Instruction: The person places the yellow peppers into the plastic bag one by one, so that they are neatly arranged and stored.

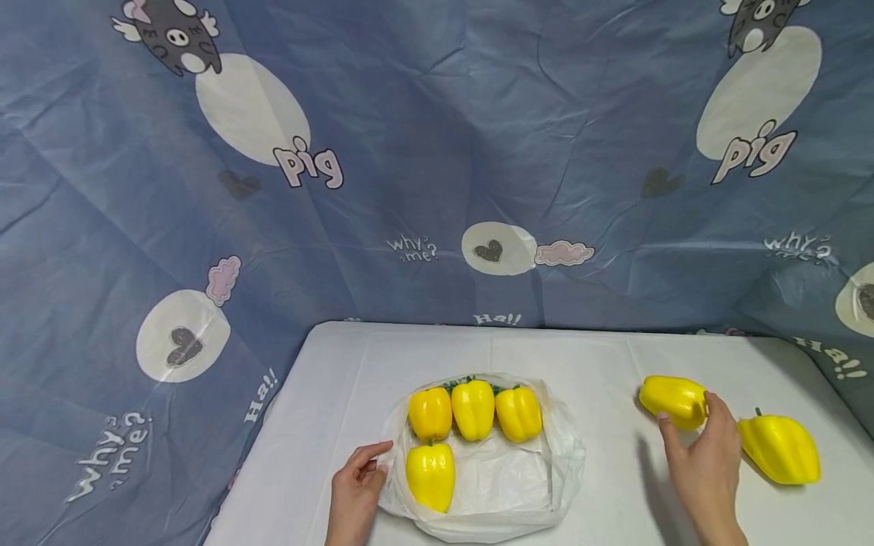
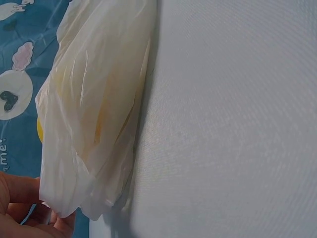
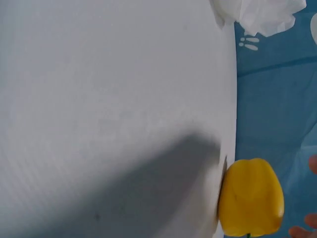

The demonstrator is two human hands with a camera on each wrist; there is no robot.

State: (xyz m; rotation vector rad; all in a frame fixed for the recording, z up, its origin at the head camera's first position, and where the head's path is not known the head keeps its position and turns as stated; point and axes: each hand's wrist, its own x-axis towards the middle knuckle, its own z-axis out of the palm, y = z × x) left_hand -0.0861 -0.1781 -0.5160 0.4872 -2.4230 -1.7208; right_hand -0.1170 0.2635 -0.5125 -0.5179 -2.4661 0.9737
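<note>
Nearest, the left hand (image 1: 358, 484) pinches the left rim of a white plastic bag (image 1: 501, 485), thumb and fingers at its crumpled edge. The bag lies mouth up near the front of the white tabletop (image 1: 608, 485), and a strip of that surface separates the hand from the slanting left edge. Inside, toward the near left, stands one yellow pepper (image 1: 430, 478), with room on the bag's floor to its right.

Over on the other side, the right hand (image 1: 706, 455) holds nothing yet, thumb and fingers spread wide about the near end of a loose pepper (image 1: 669, 398) lying on its side. The right wrist view shows a gap between fingertips and pepper (whether the thumb grazes it, one cannot tell). Just right of that hand lies another loose pepper (image 1: 781, 451), well inside the tabletop's right edge. Between bag and right hand runs a broad stretch of tabletop.

Farther in, three more peppers (image 1: 473, 409) line the bag's far side in a row. Beyond them a band of tabletop reaches to the far edge, where a blue printed cloth (image 1: 382, 280) rises behind.
</note>
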